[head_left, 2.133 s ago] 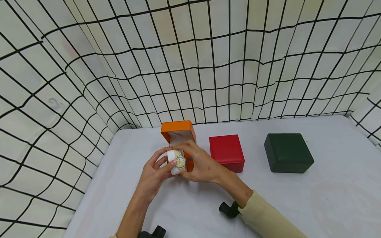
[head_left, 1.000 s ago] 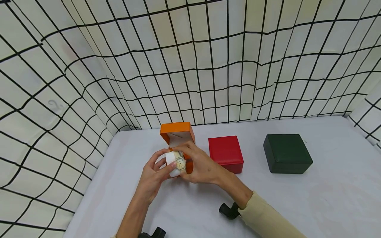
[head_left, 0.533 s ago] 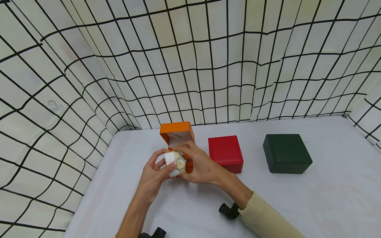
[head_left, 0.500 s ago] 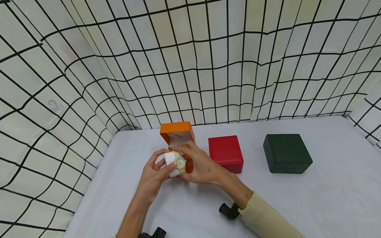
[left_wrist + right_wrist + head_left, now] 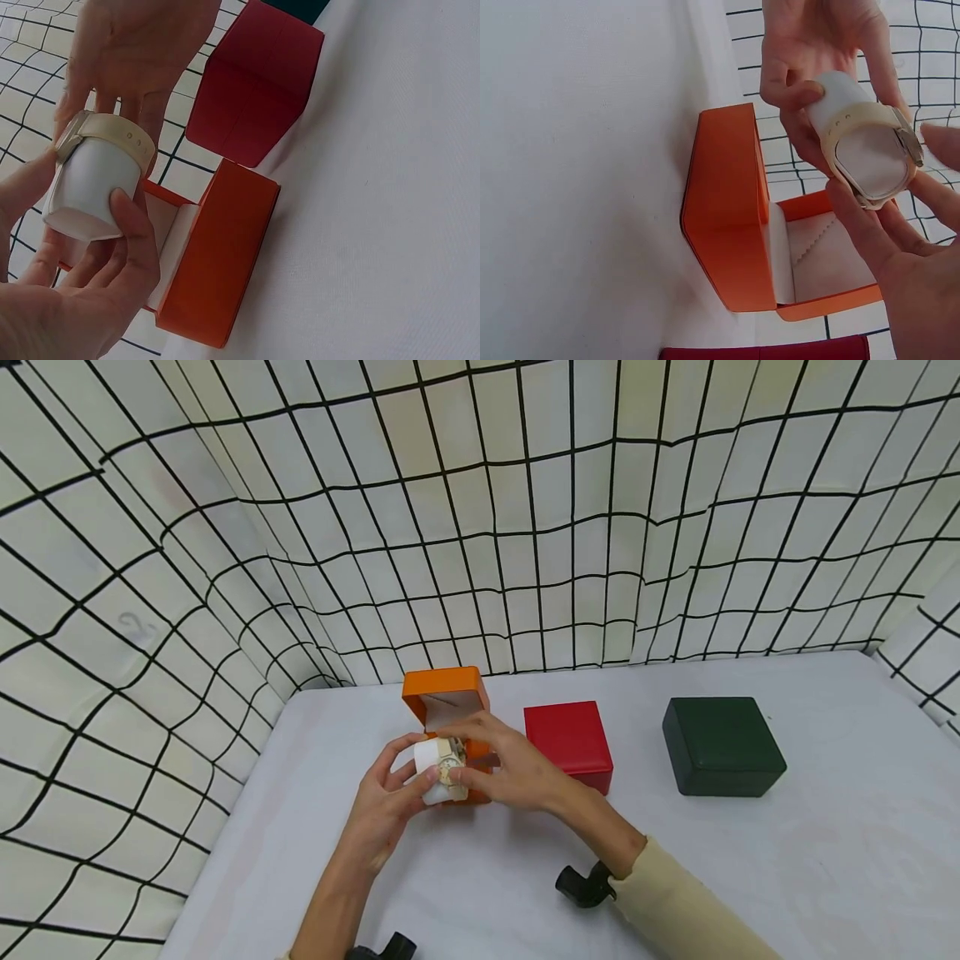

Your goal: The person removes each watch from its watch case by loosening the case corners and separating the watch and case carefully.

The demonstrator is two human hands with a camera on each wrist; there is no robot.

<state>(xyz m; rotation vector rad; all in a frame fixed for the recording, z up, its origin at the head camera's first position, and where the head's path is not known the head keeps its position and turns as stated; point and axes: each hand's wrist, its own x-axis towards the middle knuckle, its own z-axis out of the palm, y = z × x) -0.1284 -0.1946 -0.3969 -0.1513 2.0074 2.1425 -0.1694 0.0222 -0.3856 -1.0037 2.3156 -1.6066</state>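
Note:
A wristwatch [image 5: 448, 762] with a cream strap sits around a white watch cushion [image 5: 424, 755]. My left hand [image 5: 384, 802] holds the cushion, with fingertips on its end in the left wrist view and the thumb near the watch face. From the right, my right hand [image 5: 517, 768] grips the watch, its thumb at the dial and its fingers around the far side of the strap [image 5: 861, 117]. Right behind the hands stands an orange watch box [image 5: 446, 683], lid raised, showing a pale lining; the hands hide part of its base.
A closed red box [image 5: 568, 737] stands just right of the orange one. Farther right is a closed dark green box [image 5: 723, 745]. All rest on a white-covered table [image 5: 840, 860], with black netting [image 5: 536, 535] over pale walls behind and at the left.
My right thumb has moved up from the lower strap to the watch face, and the right wrist has shifted slightly right. The left hand keeps its hold on the cushion.

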